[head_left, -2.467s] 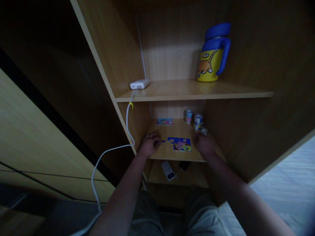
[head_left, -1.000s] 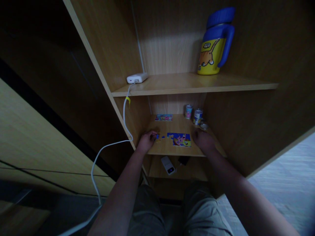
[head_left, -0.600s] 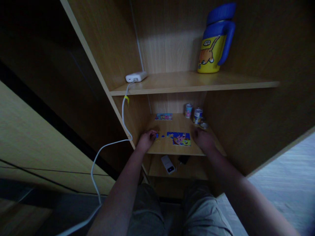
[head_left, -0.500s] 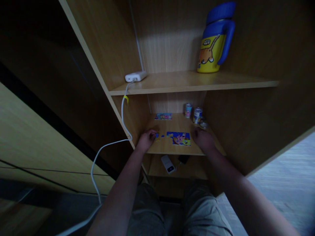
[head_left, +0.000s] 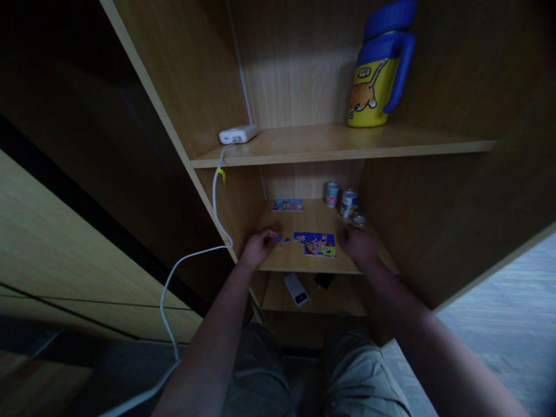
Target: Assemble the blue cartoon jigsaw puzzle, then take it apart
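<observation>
A partly assembled jigsaw puzzle (head_left: 320, 244) with blue, pink and yellow cartoon figures lies flat on the middle shelf. Its left edge is ragged. My left hand (head_left: 259, 246) is left of it, with thumb and fingers pinched at a blue puzzle piece (head_left: 278, 238). Another small blue piece (head_left: 286, 240) lies between that hand and the puzzle, with yellowish pieces close by. At the puzzle's right side, my right hand (head_left: 359, 244) rests with curled fingers. Whatever it holds, if anything, is hidden.
Behind lie a colourful picture card (head_left: 288, 205), two small printed tins (head_left: 332, 194) and a round metal lid (head_left: 359, 220). Above, the upper shelf (head_left: 304, 143) carries a blue-yellow mug (head_left: 373, 87) and a white charger (head_left: 238, 134), whose cable (head_left: 191, 255) hangs down left. Below lies a white power bank (head_left: 296, 289).
My left fingertips have shifted very slightly to the right, with the blue piece at them. My right hand and the puzzle stay put.
</observation>
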